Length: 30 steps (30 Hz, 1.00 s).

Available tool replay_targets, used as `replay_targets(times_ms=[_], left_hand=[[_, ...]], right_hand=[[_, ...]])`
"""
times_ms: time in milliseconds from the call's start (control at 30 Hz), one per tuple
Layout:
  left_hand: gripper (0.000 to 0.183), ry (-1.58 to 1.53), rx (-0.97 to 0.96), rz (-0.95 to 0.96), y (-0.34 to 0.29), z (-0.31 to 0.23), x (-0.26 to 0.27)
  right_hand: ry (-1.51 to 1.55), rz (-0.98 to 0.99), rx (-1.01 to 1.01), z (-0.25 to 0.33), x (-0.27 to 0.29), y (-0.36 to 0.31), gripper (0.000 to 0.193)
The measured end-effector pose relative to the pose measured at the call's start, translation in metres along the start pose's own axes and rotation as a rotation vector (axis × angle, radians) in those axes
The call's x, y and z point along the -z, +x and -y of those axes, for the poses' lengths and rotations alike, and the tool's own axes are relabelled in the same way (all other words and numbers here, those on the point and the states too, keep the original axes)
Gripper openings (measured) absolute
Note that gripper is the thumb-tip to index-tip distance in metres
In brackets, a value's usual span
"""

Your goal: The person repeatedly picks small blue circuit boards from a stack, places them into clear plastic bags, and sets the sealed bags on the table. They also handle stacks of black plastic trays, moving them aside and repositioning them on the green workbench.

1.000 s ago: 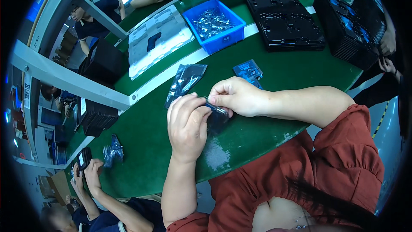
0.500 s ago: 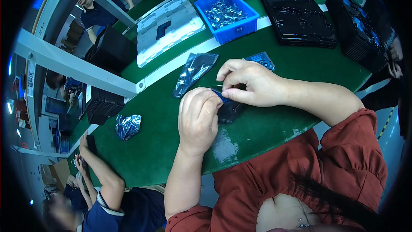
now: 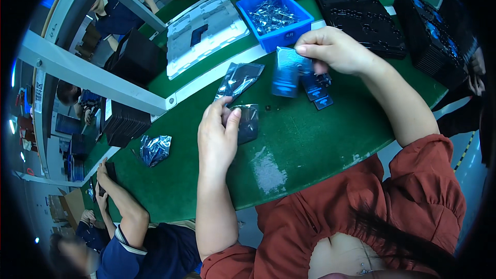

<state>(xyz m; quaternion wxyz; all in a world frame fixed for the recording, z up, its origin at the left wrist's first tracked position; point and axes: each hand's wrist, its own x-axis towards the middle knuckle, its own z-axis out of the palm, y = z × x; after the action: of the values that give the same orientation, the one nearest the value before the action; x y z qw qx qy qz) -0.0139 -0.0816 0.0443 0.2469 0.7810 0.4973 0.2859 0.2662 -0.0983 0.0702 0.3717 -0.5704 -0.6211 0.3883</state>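
My right hand [image 3: 333,50] pinches a flat blue circuit board [image 3: 285,77], smeared by motion, above the green table. Just under that hand lie more small blue boards [image 3: 318,92], partly covered by it. A dark, see-through antistatic bag [image 3: 249,124] is held in my left hand [image 3: 218,132], between thumb and fingers, close to the table top. Beyond the left fingertips rests another shiny antistatic bag [image 3: 242,78], lying flat.
A blue bin [image 3: 279,36] of small metallic parts stands at the back, between a white tray [image 3: 178,46] and stacked black trays [image 3: 356,18]. A crumpled silvery bag [image 3: 155,150] lies left. A co-worker's arm [image 3: 126,196] reaches onto the table at lower left.
My hands have moved apart. The right went up and away with the blue board, now clear of the bag; the left shifted slightly left, keeping the bag.
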Motion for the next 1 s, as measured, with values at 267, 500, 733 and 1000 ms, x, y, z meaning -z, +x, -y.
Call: replay_targets(times_ms=[267, 500, 733, 1000], left_hand=[[0.040, 0.177, -0.133, -0.262, 0.016, 0.020, 0.009], [0.066, 0.647, 0.258, -0.275, 0.022, 0.120, 0.114], [0.045, 0.652, 0.211, -0.164, -0.035, 0.136, 0.100], [0.032, 0.214, 0.047, -0.235, -0.071, 0.091, 0.093]], right_hand=[[-0.544, -0.026, 0.060, -0.027, 0.011, 0.007, 0.022], [-0.718, -0.118, 0.247, -0.015, -0.003, -0.006, 0.024], [-0.783, 0.010, 0.353, -0.011, -0.013, -0.010, 0.023], [-0.787, 0.055, 0.460, -0.009, -0.019, -0.014, 0.021]])
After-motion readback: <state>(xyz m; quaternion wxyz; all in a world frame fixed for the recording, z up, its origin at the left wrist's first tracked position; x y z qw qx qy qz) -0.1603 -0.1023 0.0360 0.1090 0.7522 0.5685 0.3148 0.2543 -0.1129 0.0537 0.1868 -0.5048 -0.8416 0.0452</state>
